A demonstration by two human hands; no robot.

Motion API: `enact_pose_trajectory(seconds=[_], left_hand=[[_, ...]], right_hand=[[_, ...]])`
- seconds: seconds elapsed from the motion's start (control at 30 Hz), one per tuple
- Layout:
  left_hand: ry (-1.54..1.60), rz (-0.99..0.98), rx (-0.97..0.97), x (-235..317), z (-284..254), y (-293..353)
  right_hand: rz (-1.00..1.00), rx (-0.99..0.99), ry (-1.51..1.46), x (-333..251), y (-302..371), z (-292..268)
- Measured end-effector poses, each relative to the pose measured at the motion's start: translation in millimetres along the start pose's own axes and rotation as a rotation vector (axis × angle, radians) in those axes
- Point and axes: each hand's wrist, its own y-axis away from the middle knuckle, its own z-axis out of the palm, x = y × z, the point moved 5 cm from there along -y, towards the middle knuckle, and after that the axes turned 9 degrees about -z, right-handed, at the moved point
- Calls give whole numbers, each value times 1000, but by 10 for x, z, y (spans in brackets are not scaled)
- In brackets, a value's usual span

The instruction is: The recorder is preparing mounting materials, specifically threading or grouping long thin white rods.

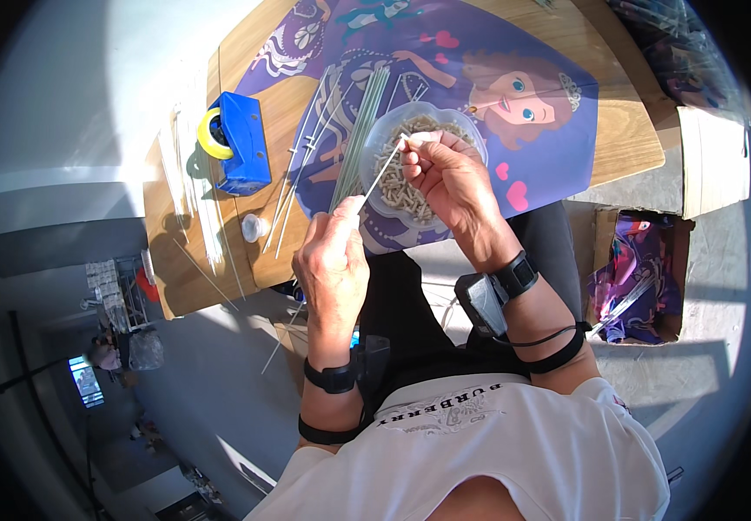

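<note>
My left hand (335, 260) is closed round a thin white rod (382, 173), which slants up to the right and also shows below the hand. At its upper end, my right hand (451, 174) pinches between thumb and fingertips; a small pale piece seems to sit there, partly hidden by the fingers. Both hands are over the near side of the table. Right beneath the right hand stands a clear plastic bowl (375, 132) holding many short beige tube-like pieces (400, 193). A bundle of pale green-white rods (360, 139) lies just left of the bowl.
A purple printed sheet (558, 161) with a cartoon figure covers much of the wooden table (623, 143). Left are a blue tape dispenser (245, 143), a small clear cup (254, 228) and loose white rods (212, 221). An open cardboard box (686, 286) with purple material stands at lower right.
</note>
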Motion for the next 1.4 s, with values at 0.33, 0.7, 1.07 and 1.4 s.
enact_pose_trajectory(seconds=[0.33, 0.7, 1.07, 1.4], left_hand=[[-4, -29, -15, 8, -14, 0], [-130, 112, 19, 95, -74, -13], [300, 49, -21, -33, 81, 50], [337, -88, -128, -105, 91, 13]], right_hand=[[-132, -13, 173, -113, 47, 78], [-300, -70, 482, -215, 45, 93], [117, -245, 88, -140, -43, 51], [-87, -115, 96, -314, -24, 63]])
